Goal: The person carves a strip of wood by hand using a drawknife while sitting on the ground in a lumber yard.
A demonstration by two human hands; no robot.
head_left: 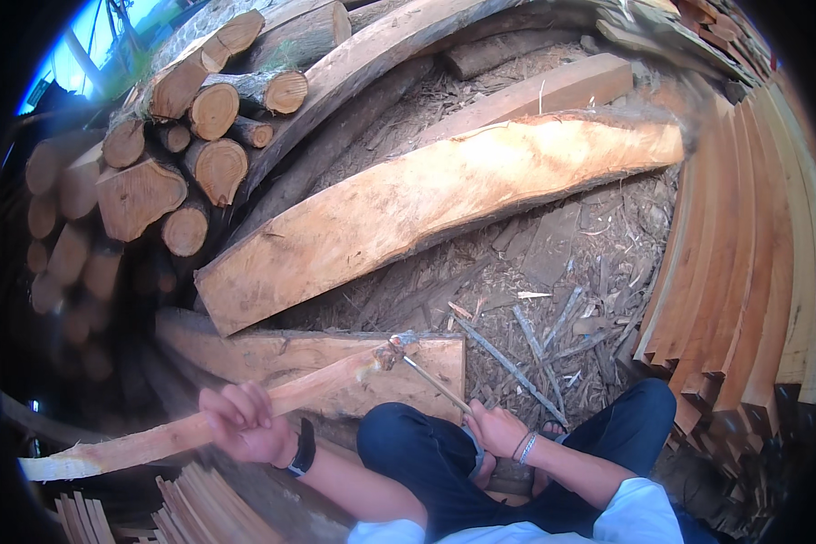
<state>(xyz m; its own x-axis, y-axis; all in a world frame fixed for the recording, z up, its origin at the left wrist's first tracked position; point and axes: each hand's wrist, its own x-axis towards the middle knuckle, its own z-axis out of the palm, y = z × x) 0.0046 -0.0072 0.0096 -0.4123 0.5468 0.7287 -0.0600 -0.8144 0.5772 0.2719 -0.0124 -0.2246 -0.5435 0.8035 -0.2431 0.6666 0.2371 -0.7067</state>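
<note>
My left hand (pixel 249 424) is closed around a long, pale strip of wood (pixel 313 388), which slants from the lower left up toward the middle. A black band circles that wrist. My right hand (pixel 497 429) grips a thin rod-like tool (pixel 437 381) between my knees. The tool's far tip meets the strip's upper end, where the wood looks rough and darker; I cannot make out the tool's head. Beneath this end lies a thick sawn plank (pixel 435 363), just in front of my knees.
A large curved slab (pixel 444 195) lies across the ground beyond. Cut logs (pixel 215 111) are piled at the far left. Stacked boards (pixel 743 236) line the right side, and thin slats (pixel 204 508) stand at lower left. Bark and sticks (pixel 517 358) litter the ground.
</note>
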